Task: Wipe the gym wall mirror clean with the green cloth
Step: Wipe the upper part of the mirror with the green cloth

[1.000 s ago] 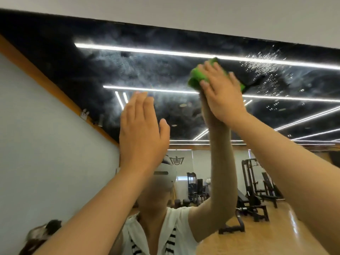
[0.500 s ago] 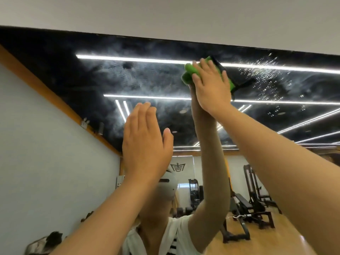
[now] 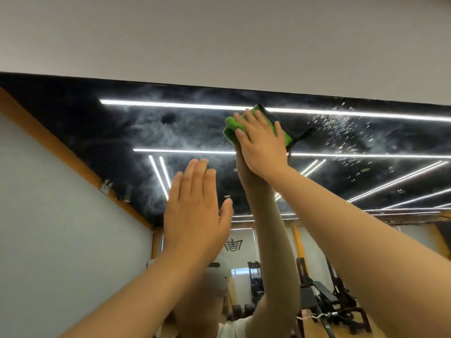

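Note:
The gym wall mirror [image 3: 102, 132] fills the middle of the view, its top edge meeting a pale wall above. Cloudy smears cover its upper part, and water droplets [image 3: 341, 132] speckle it at the right. My right hand [image 3: 261, 145] presses the folded green cloth [image 3: 231, 125] flat against the glass near the mirror's top edge; the cloth shows around my fingers. My left hand [image 3: 195, 215] is raised lower and to the left, fingers together and palm toward the glass, holding nothing. Whether it touches the glass I cannot tell.
The mirror reflects a person in a white top, ceiling light strips [image 3: 170, 103] and gym machines [image 3: 336, 296] on a wooden floor. The pale wall [image 3: 219, 32] runs above the mirror.
My right hand has slid the cloth up and slightly left toward the mirror's top edge. My view has tilted up, showing more wall above. My left hand stays raised.

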`<state>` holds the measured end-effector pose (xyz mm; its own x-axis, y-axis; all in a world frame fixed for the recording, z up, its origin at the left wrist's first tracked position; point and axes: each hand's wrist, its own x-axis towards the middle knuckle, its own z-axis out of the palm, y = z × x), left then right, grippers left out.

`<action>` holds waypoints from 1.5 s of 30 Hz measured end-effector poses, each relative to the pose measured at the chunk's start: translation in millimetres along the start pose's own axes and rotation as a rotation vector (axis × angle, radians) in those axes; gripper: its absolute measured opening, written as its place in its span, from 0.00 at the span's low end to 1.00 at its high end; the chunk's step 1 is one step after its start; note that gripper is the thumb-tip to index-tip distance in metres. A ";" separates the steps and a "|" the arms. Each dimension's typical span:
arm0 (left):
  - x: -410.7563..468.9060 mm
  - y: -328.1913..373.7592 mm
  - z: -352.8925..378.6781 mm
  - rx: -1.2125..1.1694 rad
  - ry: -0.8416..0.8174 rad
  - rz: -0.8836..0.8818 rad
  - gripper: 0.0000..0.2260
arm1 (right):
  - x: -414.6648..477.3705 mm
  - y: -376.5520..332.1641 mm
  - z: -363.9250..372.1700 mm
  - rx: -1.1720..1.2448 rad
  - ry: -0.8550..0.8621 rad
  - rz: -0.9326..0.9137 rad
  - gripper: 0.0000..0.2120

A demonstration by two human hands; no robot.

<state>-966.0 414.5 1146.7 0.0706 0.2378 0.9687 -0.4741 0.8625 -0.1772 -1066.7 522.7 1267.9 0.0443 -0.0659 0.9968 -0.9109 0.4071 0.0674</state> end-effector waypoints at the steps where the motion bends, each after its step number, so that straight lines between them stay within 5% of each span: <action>1: 10.9 0.1 -3.6 -0.004 0.026 0.008 0.23 | -1.8 -10.4 2.6 0.001 -0.019 -0.060 0.22; 5: 60.8 -0.5 -21.9 -0.087 0.048 -0.131 0.25 | -6.6 -13.7 1.3 0.005 -0.079 -0.290 0.21; 11: 66.1 -25.8 -9.0 0.001 0.015 -0.076 0.25 | 18.4 -0.2 3.6 -0.064 0.034 0.104 0.22; 15: 62.8 -28.1 -1.1 0.059 0.100 -0.017 0.25 | 3.6 -45.0 18.7 -0.030 -0.048 -0.278 0.22; 18: 62.7 -31.4 2.8 0.031 0.130 -0.018 0.23 | 16.6 -25.3 8.1 -0.024 -0.105 -0.394 0.22; 24: 60.0 -34.3 6.8 0.006 0.139 -0.028 0.25 | 51.6 -2.4 1.0 -0.126 -0.015 0.038 0.22; 29: 60.9 -32.8 6.3 -0.004 0.144 -0.049 0.25 | 41.3 -66.0 18.7 -0.057 -0.129 -0.367 0.22; 36: 59.0 -33.6 5.9 -0.033 0.129 -0.067 0.26 | 66.4 -9.8 8.3 -0.100 0.062 0.087 0.23; 42: 59.1 -33.1 6.0 -0.019 0.089 -0.084 0.27 | 75.2 -45.9 12.9 -0.050 -0.088 -0.282 0.22; 45: 58.9 -32.9 3.7 -0.047 0.066 -0.089 0.27 | 88.6 -25.5 5.5 -0.046 -0.058 -0.188 0.22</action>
<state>-949.6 398.4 1210.2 0.1689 0.1867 0.9678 -0.4216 0.9012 -0.1003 -1041.8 501.5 1354.3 0.1869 -0.1962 0.9626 -0.8691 0.4237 0.2551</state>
